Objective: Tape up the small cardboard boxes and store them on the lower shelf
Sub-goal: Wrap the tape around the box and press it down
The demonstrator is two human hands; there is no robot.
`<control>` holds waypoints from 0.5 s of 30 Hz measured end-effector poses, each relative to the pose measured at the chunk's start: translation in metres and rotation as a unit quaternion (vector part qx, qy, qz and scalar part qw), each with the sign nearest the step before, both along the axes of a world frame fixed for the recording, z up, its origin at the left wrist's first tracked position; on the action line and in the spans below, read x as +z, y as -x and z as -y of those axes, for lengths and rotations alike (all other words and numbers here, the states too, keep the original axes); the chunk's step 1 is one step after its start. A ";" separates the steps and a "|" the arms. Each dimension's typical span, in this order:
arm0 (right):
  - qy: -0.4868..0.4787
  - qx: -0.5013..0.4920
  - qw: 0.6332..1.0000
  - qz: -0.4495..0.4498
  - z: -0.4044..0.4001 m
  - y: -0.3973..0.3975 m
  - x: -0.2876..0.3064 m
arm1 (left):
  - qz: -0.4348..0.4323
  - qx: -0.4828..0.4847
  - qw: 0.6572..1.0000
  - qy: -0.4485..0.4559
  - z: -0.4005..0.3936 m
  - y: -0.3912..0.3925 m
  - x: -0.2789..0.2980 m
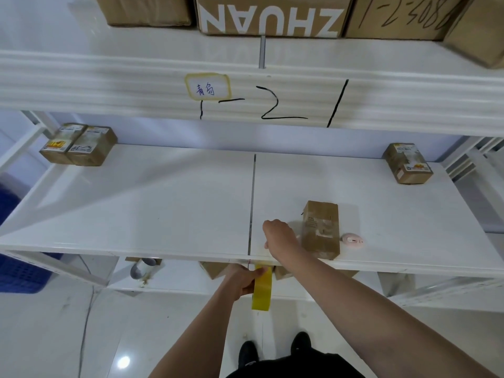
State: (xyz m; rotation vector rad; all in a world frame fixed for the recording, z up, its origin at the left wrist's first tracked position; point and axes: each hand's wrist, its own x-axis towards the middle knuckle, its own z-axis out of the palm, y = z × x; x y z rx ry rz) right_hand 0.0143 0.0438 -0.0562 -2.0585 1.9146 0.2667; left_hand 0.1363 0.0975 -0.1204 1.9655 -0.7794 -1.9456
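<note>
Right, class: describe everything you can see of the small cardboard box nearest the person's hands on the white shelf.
The small cardboard box is plain brown card, oblong, lying flat on the white shelf near its front edge, just right of the seam between the panels. Its top shows a pale, worn label patch and faint print too blurred to read. The right hand rests against its left side, fingers hidden from view. A small pink object lies close by its right side. Whether its flaps are taped yet cannot be told.

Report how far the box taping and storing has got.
Done: brown boxes already show on the lower shelf, mostly hidden. In hand: left hand grips the yellow tape roll; right hand rests beside the small box on the middle shelf. Left: three more boxes at the back.
</note>
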 end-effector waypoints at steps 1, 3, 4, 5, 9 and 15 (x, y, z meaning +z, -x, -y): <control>0.002 -0.005 1.000 -0.011 0.001 -0.002 0.000 | 0.001 -0.004 1.000 0.000 0.000 0.000 0.000; 0.000 -0.022 0.999 -0.027 0.005 -0.003 0.006 | 0.005 -0.012 1.000 -0.004 0.000 0.001 0.003; -0.002 -0.029 0.999 -0.033 0.006 -0.001 0.009 | 0.005 -0.013 1.000 -0.005 -0.001 0.001 0.004; -0.002 -0.035 0.999 -0.038 0.007 0.000 0.011 | 0.003 -0.012 1.000 -0.004 -0.001 0.001 0.005; 0.023 -0.042 0.998 -0.047 0.004 0.013 0.016 | 0.014 -0.024 1.000 0.004 -0.003 0.000 0.010; 0.089 -0.090 0.986 0.111 0.001 0.016 0.021 | 0.139 -0.153 0.977 -0.050 0.021 -0.008 0.039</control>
